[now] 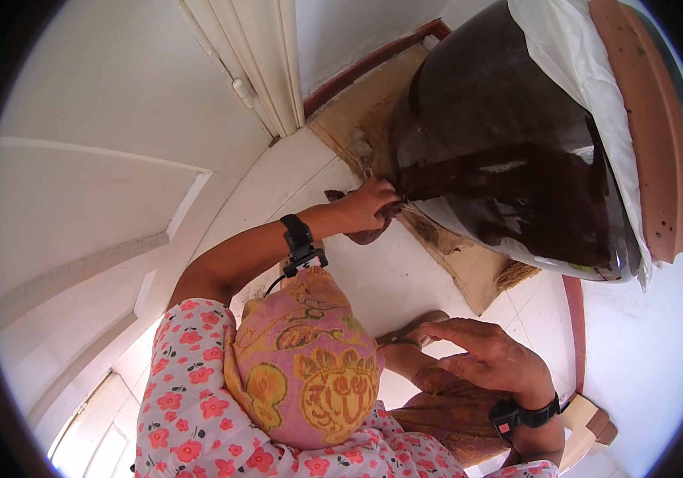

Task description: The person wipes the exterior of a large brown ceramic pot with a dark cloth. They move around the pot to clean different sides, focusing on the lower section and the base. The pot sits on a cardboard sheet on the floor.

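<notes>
My left hand (371,204) is at the lower edge of a large, dark brown glazed jar (490,149). Its fingers are closed on a dark brown, crumpled cloth (366,236), part of which hangs over the floor. Under the jar lies a worn sheet of cardboard (478,281), stained and torn near my left hand. My right hand (490,352) is held in the air over my lower leg, holding nothing, its thumb apart from the fingers. White plastic sheeting (580,66) covers the jar's top beneath a brown rimmed cover (652,137).
A cream panelled door (96,197) and its frame (257,60) stand at my left. White walls with a red-brown skirting (574,328) meet the tiled floor (401,275). A cardboard piece (580,430) lies at the lower right. Patterned cloth (311,370) and a sandal (416,327) are close below me.
</notes>
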Demonstrator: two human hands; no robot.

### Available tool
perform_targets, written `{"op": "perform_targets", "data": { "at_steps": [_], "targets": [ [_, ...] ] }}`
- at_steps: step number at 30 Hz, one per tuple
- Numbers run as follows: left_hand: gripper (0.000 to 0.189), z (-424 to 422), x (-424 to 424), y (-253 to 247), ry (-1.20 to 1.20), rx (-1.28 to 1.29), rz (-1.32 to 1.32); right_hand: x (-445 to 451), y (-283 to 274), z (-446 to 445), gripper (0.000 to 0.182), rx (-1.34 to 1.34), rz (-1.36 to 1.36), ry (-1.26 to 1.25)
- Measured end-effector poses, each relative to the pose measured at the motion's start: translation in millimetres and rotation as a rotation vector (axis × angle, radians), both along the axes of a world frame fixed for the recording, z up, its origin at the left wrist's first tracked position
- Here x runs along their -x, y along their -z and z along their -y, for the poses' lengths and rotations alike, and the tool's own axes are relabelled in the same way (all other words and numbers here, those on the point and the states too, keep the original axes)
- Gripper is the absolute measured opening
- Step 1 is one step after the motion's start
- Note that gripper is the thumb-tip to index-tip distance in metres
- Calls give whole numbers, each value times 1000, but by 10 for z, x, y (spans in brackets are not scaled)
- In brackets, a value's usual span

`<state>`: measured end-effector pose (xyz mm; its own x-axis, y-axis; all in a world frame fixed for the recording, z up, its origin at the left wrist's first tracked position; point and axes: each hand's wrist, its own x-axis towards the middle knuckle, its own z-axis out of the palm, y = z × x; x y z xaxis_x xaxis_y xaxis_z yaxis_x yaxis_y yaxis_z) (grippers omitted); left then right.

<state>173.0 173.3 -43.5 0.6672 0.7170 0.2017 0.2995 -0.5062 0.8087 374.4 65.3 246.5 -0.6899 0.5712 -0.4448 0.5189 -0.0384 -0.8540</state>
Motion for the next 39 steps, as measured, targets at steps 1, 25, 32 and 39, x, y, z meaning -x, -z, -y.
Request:
{"op": "perform_targets", "data": {
  "at_steps": [1, 25, 32, 39],
  "targets": [
    [45, -37, 52, -89, -56, 47, 4, -5, 4, 9, 44, 11, -3, 20],
    [32, -337, -115, -123, -164, -206, -589, -144, 196, 63, 42, -126, -20, 0],
    [34, -114, -200, 12, -34, -207, -484, -85, 154, 44, 44, -124, -48, -6],
    [44, 123, -364, 128, 271, -336, -348, 9, 146, -30, 44, -119, -47, -17]
  ]
}}
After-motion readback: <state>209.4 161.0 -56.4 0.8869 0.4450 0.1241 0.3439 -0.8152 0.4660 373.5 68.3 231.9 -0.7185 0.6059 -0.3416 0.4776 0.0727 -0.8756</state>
